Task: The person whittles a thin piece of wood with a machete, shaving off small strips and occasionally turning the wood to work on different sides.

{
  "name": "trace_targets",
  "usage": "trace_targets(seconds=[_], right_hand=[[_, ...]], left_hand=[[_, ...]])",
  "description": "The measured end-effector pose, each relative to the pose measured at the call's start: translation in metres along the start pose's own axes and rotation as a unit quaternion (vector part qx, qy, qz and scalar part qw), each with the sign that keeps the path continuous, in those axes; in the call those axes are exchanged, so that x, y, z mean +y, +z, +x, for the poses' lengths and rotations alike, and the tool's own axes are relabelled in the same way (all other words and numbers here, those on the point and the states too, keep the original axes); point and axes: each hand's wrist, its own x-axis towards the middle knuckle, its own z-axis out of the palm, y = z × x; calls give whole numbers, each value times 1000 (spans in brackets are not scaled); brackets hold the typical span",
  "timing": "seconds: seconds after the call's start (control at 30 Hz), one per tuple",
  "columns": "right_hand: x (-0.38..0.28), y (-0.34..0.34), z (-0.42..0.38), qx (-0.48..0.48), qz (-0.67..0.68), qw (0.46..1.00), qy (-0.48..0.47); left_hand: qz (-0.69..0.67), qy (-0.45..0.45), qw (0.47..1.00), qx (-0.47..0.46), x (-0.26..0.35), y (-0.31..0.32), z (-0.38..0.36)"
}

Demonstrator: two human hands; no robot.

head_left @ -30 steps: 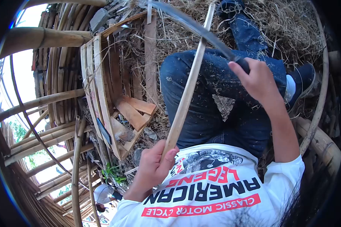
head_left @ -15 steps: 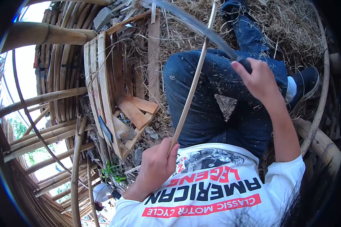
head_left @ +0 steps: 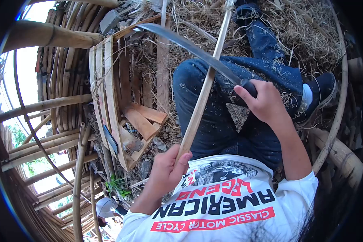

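My left hand (head_left: 165,169) is closed round the lower end of a long bamboo strip (head_left: 202,99), which slants up across my raised leg. At the strip's far tip (head_left: 230,5) there are some pale frayed fibres. My right hand (head_left: 265,101) grips the dark handle of a machete (head_left: 189,49). Its long curved blade reaches up and left, crossing the strip above my knee. From this angle the blade appears to touch the strip. Small curled shavings cling to my jeans (head_left: 195,80).
Thin shavings (head_left: 310,36) cover the ground beyond my legs. On the left stands a wooden crate (head_left: 109,80) with a phone (head_left: 111,138) on its slats and loose wood pieces (head_left: 141,123) beside it. Bamboo poles (head_left: 44,108) form a frame at far left. Another person (head_left: 107,207) shows at lower left.
My right hand has come down and to the left with the machete, whose blade now lies lower along the strip. The strip has turned, showing a wider pale face, still in my left hand.
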Motion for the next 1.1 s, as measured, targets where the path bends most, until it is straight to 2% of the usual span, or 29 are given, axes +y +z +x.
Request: trace_targets(seconds=[0.03, 0.17, 0.27, 0.4, 0.53, 0.7, 0.73, 0.77, 0.8, 0.87, 0.93, 1.0, 1.1], right_hand=[[2, 2, 4, 10, 9, 1000, 22], [1, 1, 6, 25, 9, 999, 43], [1, -1, 11, 50, 39, 996, 56], [4, -8, 28, 27, 57, 994, 89], [-7, -4, 23, 67, -3, 994, 84], [-16, -5, 23, 58, -18, 995, 74], [-15, -2, 23, 92, -52, 993, 54], [-15, -2, 24, 126, -86, 988, 34], [-15, -6, 28, 128, -87, 987, 32], [-10, -20, 44, 81, -35, 990, 112], [-5, -22, 51, 75, -37, 993, 88], [-2, -15, 49, 115, -103, 985, 81], [1, -9, 48, 138, -78, 985, 74]], left_hand=[[-65, -20, 997, -20, -4, 1, 1], [-162, -25, 986, -37, -6, -1, -1], [-182, -18, 982, -51, 0, -7, -5], [-170, -1, 985, -29, -2, -10, -12], [-162, 10, 987, -16, -9, -20, -22], [-154, 8, 988, 3, -10, -34, -37], [-147, 8, 989, 4, -5, -39, -41], [-86, 21, 996, -9, 3, -49, -48], [-87, 23, 996, -7, 7, -54, -55], [-123, -1, 992, 19, 10, -62, -68], [-129, -1, 991, 23, 2, -68, -71], [-62, 10, 998, 12, 2, -79, -71], [-80, 17, 997, -10, 4, -84, -66]])
